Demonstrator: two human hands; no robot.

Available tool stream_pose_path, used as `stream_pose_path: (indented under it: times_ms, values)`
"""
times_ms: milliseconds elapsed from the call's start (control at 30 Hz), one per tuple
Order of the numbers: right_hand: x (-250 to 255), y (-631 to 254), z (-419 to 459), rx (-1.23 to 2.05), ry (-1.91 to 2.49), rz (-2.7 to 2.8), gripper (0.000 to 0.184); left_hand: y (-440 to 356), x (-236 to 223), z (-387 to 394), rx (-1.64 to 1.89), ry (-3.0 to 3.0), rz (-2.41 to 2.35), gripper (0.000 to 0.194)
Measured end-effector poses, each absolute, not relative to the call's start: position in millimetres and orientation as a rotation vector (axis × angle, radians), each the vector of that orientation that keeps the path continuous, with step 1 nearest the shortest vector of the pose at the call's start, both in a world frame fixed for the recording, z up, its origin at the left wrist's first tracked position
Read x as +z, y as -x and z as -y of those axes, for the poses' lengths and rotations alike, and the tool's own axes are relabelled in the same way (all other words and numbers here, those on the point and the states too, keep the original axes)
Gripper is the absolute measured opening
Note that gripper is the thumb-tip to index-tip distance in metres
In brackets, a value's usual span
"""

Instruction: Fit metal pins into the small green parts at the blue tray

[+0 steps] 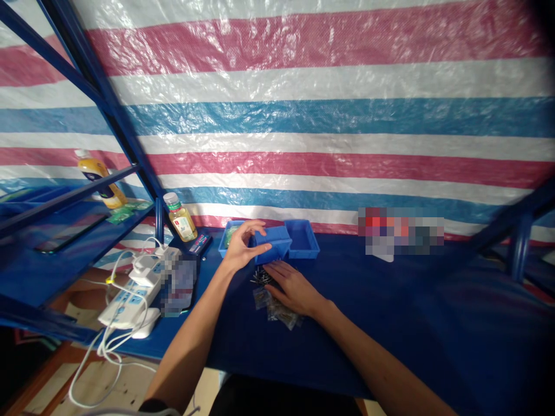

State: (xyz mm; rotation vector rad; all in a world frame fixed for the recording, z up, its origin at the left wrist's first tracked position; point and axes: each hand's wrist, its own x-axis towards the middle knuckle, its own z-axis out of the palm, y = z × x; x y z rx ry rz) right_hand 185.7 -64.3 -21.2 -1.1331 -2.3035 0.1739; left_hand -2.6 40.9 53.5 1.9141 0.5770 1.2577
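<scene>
My left hand point(241, 247) grips a small blue plastic bin point(277, 238) by its left side, thumb and fingers spread along it. The bin is tipped up, its inside hidden from me. Below it lies a heap of small, thin, dark and silvery pieces that look like screws or pins point(260, 277). My right hand point(297, 287) is stretched flat, palm down, at the heap's right side, fingertips near the bin's lower edge. Under and in front of it are several small clear plastic bags point(281, 315), partly covered by the hand.
Behind stand two more blue bins, the left bin point(223, 245) with greenish contents and the right bin point(302, 240). Leftward are a drink bottle point(181, 218), a small dark box point(200, 245), a blurred-out phone point(180, 286) and a white power strip point(125, 303) with cables. Blue frame posts flank the table.
</scene>
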Motion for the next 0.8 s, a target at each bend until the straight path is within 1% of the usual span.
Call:
stream_pose_path:
  times_ms: [267, 533, 633, 800]
  values:
    - [-26, -184, 62, 0.198, 1.117, 2.305, 0.068, 3, 52, -43, 1.235, -1.905, -0.536, 0.063]
    - [-25, -185, 64, 0.232, 1.19, 2.32, 0.061, -1, 49, -46, 1.287, -1.901, -0.564, 0.058]
    - [-23, -185, 64, 0.229, 1.185, 2.309, 0.057, -4, 50, -52, 1.308, -1.91, -0.645, 0.052]
    - [-21, -185, 64, 0.247, 1.18, 2.296, 0.056, -12, 55, -88, 1.326, -2.016, -0.814, 0.03]
